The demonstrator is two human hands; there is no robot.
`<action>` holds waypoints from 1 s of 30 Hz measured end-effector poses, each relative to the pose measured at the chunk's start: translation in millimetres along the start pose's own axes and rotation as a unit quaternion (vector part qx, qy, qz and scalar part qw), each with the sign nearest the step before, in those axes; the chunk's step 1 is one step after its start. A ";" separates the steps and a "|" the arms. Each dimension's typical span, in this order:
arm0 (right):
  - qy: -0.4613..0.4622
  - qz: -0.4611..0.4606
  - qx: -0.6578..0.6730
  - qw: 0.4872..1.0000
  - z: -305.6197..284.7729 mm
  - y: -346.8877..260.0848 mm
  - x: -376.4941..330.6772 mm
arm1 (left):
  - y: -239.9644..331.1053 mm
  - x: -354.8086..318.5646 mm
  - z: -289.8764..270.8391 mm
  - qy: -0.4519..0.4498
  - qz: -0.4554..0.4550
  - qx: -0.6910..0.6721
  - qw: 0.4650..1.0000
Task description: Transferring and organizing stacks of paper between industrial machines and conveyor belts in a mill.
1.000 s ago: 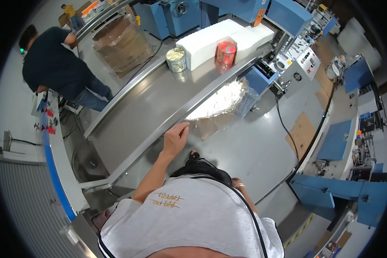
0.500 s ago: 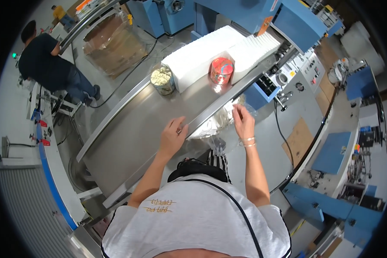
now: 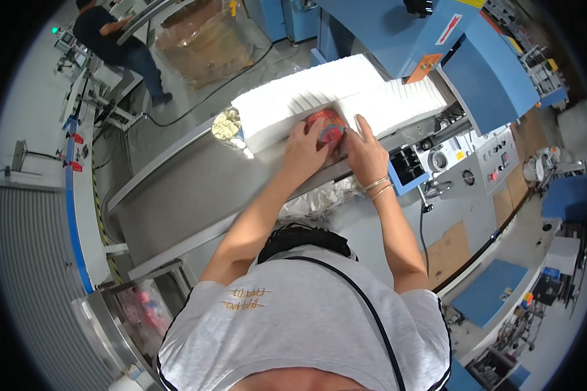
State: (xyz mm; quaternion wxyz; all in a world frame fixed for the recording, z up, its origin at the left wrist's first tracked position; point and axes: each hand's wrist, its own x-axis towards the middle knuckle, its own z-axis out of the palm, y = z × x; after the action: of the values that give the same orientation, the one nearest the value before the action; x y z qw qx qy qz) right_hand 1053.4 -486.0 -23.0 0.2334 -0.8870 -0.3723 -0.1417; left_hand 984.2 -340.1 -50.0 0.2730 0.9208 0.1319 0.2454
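A red round bundle [image 3: 328, 121] with bluish print stands in the gap between two sections of a long white stack of thin sheets [image 3: 306, 98]. My left hand [image 3: 304, 153] has its fingers wrapped round the bundle's left and near side. On the other side my right hand [image 3: 366, 156] is open, its thumb by the bundle and its index finger stretched along the end of the right-hand white section. A gold-topped round bundle [image 3: 228, 125] in clear wrap stands at the left end of the stack. All of these rest on a metal table [image 3: 195, 189].
Blue machinery [image 3: 398, 39] rises behind the stack, with a control panel [image 3: 496, 159] to the right. Clear and silvery plastic film [image 3: 323, 199] hangs below the table's near edge. A co-worker [image 3: 120, 42] stands far left beside a large wrapped carton [image 3: 205, 42].
Both hands have moved forward to the red bundle, from above the table's near edge and the film. My left fingers now wrap it. The whole view has shifted as well.
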 end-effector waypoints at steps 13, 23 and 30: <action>-0.028 -0.040 0.056 0.997 -4.3 13.4 -13.6 | 24.6 -29.8 16.6 0.012 -0.073 0.013 0.997; -0.058 -0.027 0.093 0.994 -11.7 -0.4 -1.3 | 17.9 -17.2 1.9 0.032 -0.018 -0.013 0.999; -0.055 -0.047 0.092 0.993 -6.0 5.5 -2.8 | -18.9 -24.3 16.0 0.019 0.062 -0.128 0.990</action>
State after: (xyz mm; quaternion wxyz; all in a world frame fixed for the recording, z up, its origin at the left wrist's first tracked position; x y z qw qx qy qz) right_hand 1055.0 -494.2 -20.8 0.2863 -0.8499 -0.4371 -0.0685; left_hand 970.0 -340.9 -81.6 0.3701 0.8800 0.0469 0.2941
